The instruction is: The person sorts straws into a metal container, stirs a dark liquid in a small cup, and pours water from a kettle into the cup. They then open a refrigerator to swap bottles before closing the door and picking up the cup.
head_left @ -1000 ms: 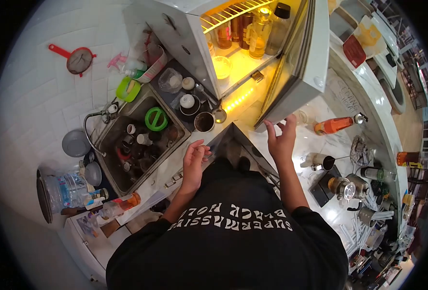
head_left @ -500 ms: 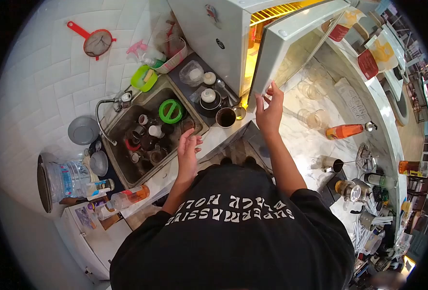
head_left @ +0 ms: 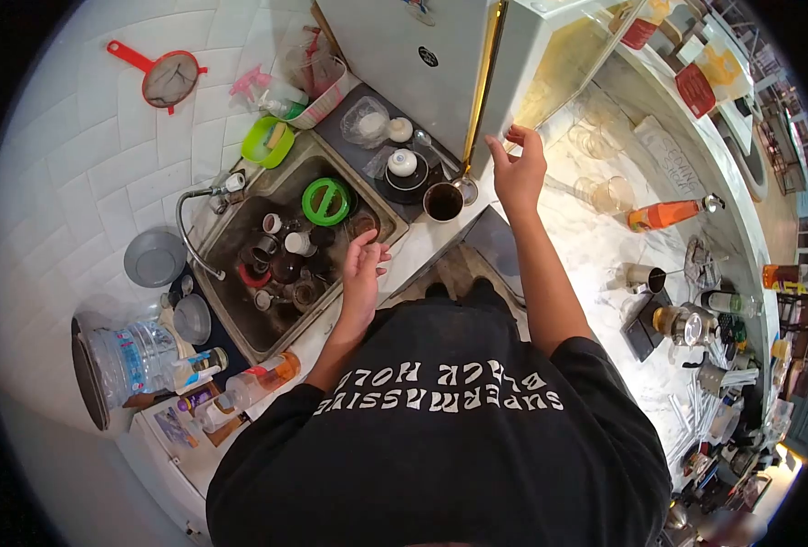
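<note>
My right hand [head_left: 519,173] is raised at the edge of the fridge door [head_left: 518,77], fingers bent and apart, holding nothing. The door stands almost shut against the white fridge [head_left: 404,77], with a thin yellow-lit gap along its side. Below that edge, a cup of dark contents [head_left: 443,202] rests on the counter next to a small metal cup [head_left: 465,190]. My left hand [head_left: 364,273] hovers over the near edge of the sink [head_left: 386,234], fingers loosely curled and empty. Closest to it in the sink are a glass [head_left: 362,224] and a green round lid [head_left: 326,201].
Several cups and jars [head_left: 287,267] crowd the sink under a faucet [head_left: 185,214]. An orange bottle [head_left: 665,215] and a metal pitcher [head_left: 645,278] stand on the marble counter [head_left: 568,264] at right. A bottle [head_left: 263,378] lies at lower left.
The fridge door has swung from wide open to nearly shut, and my right hand has moved slightly up with it. My left hand stays over the sink edge. The view has shifted a little.
</note>
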### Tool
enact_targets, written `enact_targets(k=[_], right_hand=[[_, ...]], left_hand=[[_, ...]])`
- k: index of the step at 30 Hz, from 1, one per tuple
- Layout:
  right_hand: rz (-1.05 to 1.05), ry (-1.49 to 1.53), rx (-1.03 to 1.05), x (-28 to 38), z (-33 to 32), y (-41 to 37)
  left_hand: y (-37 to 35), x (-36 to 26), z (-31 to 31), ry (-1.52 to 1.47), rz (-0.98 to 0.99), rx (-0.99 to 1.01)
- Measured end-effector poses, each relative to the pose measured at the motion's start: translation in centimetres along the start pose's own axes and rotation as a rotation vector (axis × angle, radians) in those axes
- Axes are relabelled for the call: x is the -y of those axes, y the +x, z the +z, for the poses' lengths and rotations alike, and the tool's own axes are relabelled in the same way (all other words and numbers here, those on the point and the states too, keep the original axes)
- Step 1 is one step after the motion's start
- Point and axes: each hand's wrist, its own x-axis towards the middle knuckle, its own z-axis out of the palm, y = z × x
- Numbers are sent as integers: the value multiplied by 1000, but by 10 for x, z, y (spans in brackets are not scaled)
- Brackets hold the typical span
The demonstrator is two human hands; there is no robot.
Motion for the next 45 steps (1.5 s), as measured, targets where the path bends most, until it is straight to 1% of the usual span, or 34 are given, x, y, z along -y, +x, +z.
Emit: enact_targets(k=[6, 7, 10, 13, 16, 19, 20, 22, 23, 26, 27, 30, 33, 37, 40, 41, 42, 44, 45], right_hand=[[-1, -73, -15, 2, 8, 7], [12, -99, -12, 8, 5, 6], [90, -48, 11, 8, 4, 4], [113, -30, 74, -5, -4, -8], [101, -69, 163, -31, -23, -41], [245, -88, 205, -49, -53, -84], [337, -81, 198, -51, -61, -99], [528, -65, 181, -60, -71, -125], [541, -9, 205, -68, -71, -132], [585, 117, 239, -78, -77, -153], [595, 129, 232, -73, -81, -152], [633, 137, 192, -72, -91, -147], [681, 130, 172, -81, -101, -159], [719, 106, 166, -91, -114, -179], [743, 135, 142, -96, -127, -189], [752, 156, 129, -96, -133, -193], [753, 153, 117, -94, -139, -195], [748, 143, 84, -93, -157, -193], [745, 139, 63, -91, -167, -191]], left_hand=[[3, 8, -2, 28, -35, 72], [5, 11, -3, 20, -37, 86], [10, 17, 0, 1, -46, 107], [10, 22, 5, 9, -49, 115], [13, 28, 10, 35, -51, 141], [15, 38, 20, 97, -41, 140], [16, 42, 22, 126, -37, 132], [31, 69, 23, 144, 54, 112], [39, 82, 23, 155, 96, 105], [47, 74, 36, 309, 139, 50], [50, 68, 40, 313, 157, 77], [68, 65, 55, 599, 371, 39], [83, 66, 76, 579, 475, 29], [90, 63, 107, 538, 511, -64], [96, 66, 123, 424, 426, -144], [98, 67, 126, 425, 481, -169], [100, 68, 130, 452, 480, -217], [95, 69, 135, 393, 529, -165], [87, 66, 140, 428, 564, -153]])
